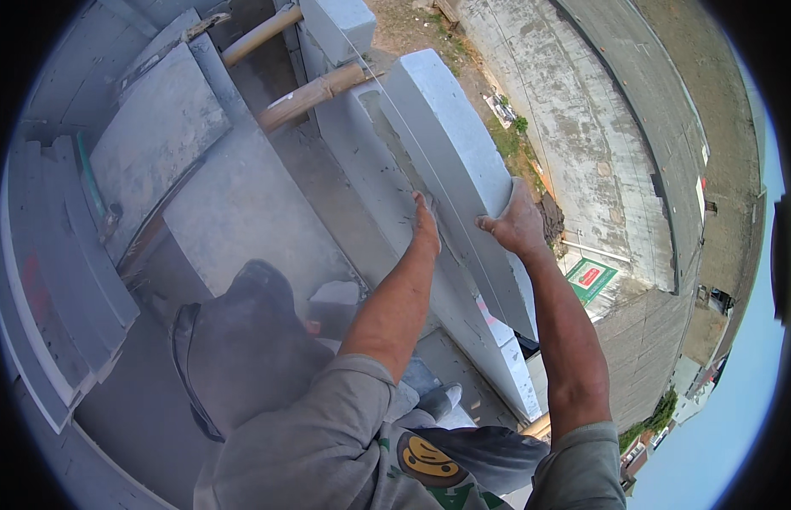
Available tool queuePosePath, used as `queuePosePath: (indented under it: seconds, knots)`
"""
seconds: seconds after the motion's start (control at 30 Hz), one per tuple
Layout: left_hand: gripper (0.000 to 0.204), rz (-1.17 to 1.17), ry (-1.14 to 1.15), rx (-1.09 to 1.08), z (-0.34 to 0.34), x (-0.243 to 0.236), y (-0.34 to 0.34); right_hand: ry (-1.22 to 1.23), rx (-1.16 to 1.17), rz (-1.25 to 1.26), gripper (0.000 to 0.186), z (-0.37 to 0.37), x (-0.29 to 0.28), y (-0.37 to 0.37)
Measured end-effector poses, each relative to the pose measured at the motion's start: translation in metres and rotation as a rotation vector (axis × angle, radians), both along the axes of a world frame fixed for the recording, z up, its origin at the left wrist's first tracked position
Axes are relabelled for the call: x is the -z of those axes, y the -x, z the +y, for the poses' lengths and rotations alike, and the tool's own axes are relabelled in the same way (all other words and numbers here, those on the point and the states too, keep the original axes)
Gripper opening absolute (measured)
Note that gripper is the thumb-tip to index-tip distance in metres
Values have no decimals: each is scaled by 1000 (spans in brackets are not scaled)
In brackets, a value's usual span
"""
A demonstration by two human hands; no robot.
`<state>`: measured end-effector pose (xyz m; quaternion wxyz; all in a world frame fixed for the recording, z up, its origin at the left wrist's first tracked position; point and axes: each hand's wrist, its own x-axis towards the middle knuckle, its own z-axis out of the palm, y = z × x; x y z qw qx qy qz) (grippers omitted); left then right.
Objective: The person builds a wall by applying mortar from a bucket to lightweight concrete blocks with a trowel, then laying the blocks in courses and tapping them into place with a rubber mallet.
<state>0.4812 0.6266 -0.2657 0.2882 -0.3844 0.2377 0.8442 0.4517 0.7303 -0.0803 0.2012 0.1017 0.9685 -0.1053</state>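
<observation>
A long pale grey building block [450, 161] stands on edge along the top of a block wall [353, 161], slanting through the upper middle. My right hand [518, 219] grips its outer edge, the thumb bent over onto the near face and the fingers partly hidden behind. My left hand [425, 223] is seen edge-on at the block's inner side, fingers stretched out; it looks laid against the block, though contact is hard to tell. Rough grey mortar [387, 127] shows on the wall beside the block. A thin taut string [412, 149] crosses in front of the block.
Another block [340, 25] sits farther along the wall. Bamboo poles [319, 95] run up to the wall. Dusty boards [234, 204] lie at left, with stacked grey panels [64, 272] beyond. Outside, far below, are a concrete strip [574, 127] and a green sign [589, 280].
</observation>
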Motion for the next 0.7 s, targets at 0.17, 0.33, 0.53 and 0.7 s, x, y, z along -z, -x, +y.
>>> queuePosePath:
  seconds: [0.17, 0.33, 0.53, 0.7]
  knots:
    - [85, -70, 66, 18, 1, -3, 14, -35, -43, -41, 90, -5, 23, 8]
    - [86, -32, 53, -9, -12, 11, 20, -22, -60, -49, 89, -20, 35, 16]
    - [87, -34, 89, 55, -19, 8, 26, -22, -111, -24, 88, -22, 53, 19]
    - [90, -44, 93, 73, -21, 4, 30, -16, -78, -55, 88, -18, 57, 19]
